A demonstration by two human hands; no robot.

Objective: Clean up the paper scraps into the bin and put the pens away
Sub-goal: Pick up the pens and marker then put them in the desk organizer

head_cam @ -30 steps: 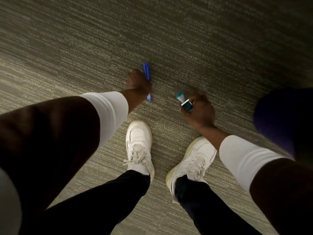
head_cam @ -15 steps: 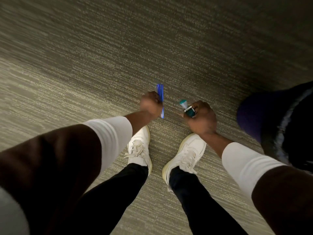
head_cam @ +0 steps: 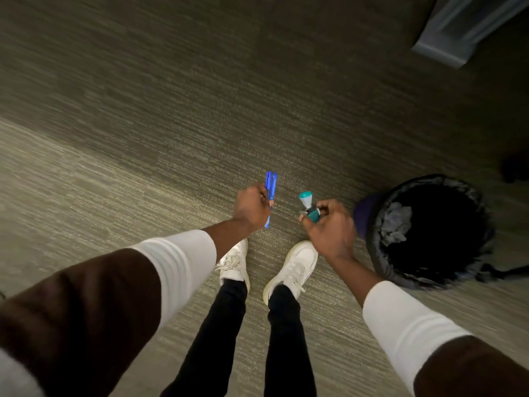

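Note:
My left hand (head_cam: 251,206) is closed around blue pens (head_cam: 270,186), whose ends stick out above and below the fist. My right hand (head_cam: 329,226) grips teal and white markers (head_cam: 307,206), one pointing up, one lying across the fingers. Both hands hang above the carpet in front of my feet. To the right stands a round bin (head_cam: 375,224) with a black liner, and crumpled paper scraps (head_cam: 396,224) lie inside it against the left wall. My right hand is just left of the bin's rim.
My two white shoes (head_cam: 292,265) stand on the striped grey-green carpet (head_cam: 143,138). A pale grey piece of furniture (head_cam: 463,30) sits at the top right corner. A dark object (head_cam: 515,167) lies at the right edge, beyond the bin.
The view has risen and swung right, so the bin now shows fully. Both hands have lifted away from the floor, still holding the pens and markers.

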